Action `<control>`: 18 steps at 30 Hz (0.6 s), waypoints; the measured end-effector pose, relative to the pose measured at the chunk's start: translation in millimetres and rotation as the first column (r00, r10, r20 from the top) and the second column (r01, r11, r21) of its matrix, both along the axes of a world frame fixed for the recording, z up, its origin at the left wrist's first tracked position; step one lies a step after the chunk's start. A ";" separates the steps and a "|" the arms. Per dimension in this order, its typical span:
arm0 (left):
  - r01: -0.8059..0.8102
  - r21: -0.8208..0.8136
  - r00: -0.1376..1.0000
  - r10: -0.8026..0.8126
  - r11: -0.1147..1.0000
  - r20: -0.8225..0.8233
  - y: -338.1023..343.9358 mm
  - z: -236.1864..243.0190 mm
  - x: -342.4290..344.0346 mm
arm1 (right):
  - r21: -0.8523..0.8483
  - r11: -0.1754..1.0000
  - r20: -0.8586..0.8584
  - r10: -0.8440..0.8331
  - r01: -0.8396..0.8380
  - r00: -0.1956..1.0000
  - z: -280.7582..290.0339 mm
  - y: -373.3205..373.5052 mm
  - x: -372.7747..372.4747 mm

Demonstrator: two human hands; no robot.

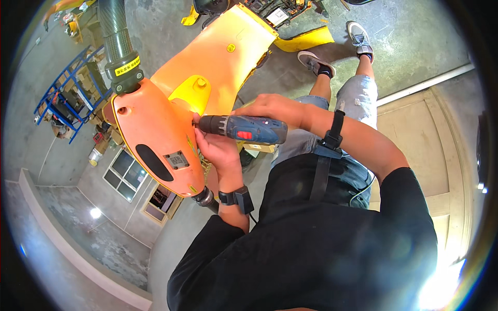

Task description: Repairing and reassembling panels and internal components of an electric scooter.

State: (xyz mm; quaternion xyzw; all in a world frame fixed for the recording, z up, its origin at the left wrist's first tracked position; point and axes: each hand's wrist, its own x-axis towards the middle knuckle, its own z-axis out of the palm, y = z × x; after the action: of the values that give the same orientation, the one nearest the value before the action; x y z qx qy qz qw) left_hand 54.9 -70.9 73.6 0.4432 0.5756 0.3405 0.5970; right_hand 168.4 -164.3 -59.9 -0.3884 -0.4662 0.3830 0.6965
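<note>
My right hand (264,106) is closed around the handle of a blue cordless drill (254,129) with a black chuck. The drill lies level, and its front end points left at the side of a large orange shell (150,124) that looks like part of a drone. Below the chuck is my left hand (220,150), its thumb and a fingertip pinched close by the drill's tip against the shell. What sits between those fingers is too small to make out. A yellow raised piece (192,93) stands just beyond the tip.
A thick carbon-fibre tube (116,41) runs up from the shell's far end. Beyond lie a broad orange panel (223,57), exposed electronics (277,15) and a loose yellow cover (306,40) near my feet. A blue rack (70,93) with boxes stands at left; a wooden door (420,150) at right.
</note>
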 end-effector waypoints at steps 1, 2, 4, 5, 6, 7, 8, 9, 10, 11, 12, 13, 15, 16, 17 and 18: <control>-0.005 0.009 1.000 0.005 1.000 -0.012 -0.5 0.7 1.8 | 0.000 1.000 0.000 -0.001 0.001 1.000 0.2 0.1 0.2; -0.004 0.009 1.000 0.004 1.000 -0.012 1.3 0.3 -1.5 | 0.006 1.000 -0.012 0.008 -0.008 1.000 0.5 -0.7 0.4; -0.004 -0.026 0.999 0.005 1.000 0.050 4.5 -0.7 -7.3 | 0.014 1.000 -0.024 0.018 -0.017 1.000 1.5 -1.7 1.6; -0.003 -0.025 0.999 0.004 1.000 0.050 5.2 -1.4 -9.0 | -0.005 1.000 -0.015 0.030 -0.030 0.999 1.5 -1.8 1.8; -0.011 -0.023 0.999 0.012 1.000 0.038 4.7 -1.3 -7.5 | -0.026 0.999 -0.006 0.043 -0.043 0.999 1.0 -2.3 1.5; -0.019 -0.022 0.999 0.020 1.000 0.026 4.2 -1.3 -6.2 | -0.026 0.999 -0.006 0.043 -0.043 0.999 0.7 -2.6 1.2; -0.020 -0.022 0.999 0.020 1.000 0.026 3.8 -1.4 -5.6 | -0.017 0.999 -0.011 0.029 -0.029 1.000 0.4 -2.8 0.8; -0.013 -0.013 1.000 0.013 1.000 0.025 3.8 -1.2 -4.6 | -0.007 1.000 -0.016 0.014 -0.014 1.000 0.1 -2.6 1.0; -0.006 -0.005 1.000 0.006 1.000 0.025 3.7 -1.1 -3.6 | -0.007 1.000 -0.015 0.013 -0.013 1.000 -0.5 -2.6 1.4; -0.006 -0.005 1.000 0.006 1.000 0.025 3.6 -1.0 -2.6 | -0.024 0.999 0.002 0.036 -0.036 0.999 -1.0 -2.7 1.8; -0.009 -0.005 1.000 0.009 1.000 0.022 3.1 -0.7 -2.2 | -0.042 0.997 0.018 0.061 -0.060 0.998 -1.3 -2.8 1.6; -0.011 -0.006 1.000 0.011 1.000 0.018 2.8 -0.6 -2.1 | -0.041 0.997 0.018 0.062 -0.061 0.998 -1.2 -2.7 0.9; -0.010 -0.015 1.000 0.010 1.000 0.020 3.7 -1.1 -4.4 | -0.024 0.999 -0.001 0.038 -0.038 0.999 -0.4 -3.3 -1.0; -0.007 -0.024 1.000 0.008 1.000 0.022 4.1 -1.4 -6.0 | -0.024 0.999 0.000 0.041 -0.041 0.999 -0.5 -3.3 -1.4; -0.010 -0.024 1.000 0.011 1.000 0.023 4.6 -1.8 -7.6 | -0.022 0.999 0.009 0.045 -0.045 0.999 -0.8 -3.2 -1.6; -0.008 -0.024 1.000 0.008 1.000 0.016 5.4 -1.8 -7.1 | -0.019 0.999 0.019 0.048 -0.048 0.999 -1.5 -2.8 -1.5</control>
State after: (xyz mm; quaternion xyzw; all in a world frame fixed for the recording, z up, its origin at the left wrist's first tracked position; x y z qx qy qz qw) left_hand 47.8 -65.5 71.8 0.4310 0.5766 0.3397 0.6053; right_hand 167.0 -167.1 -61.3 -0.3874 -0.4787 0.4001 0.6787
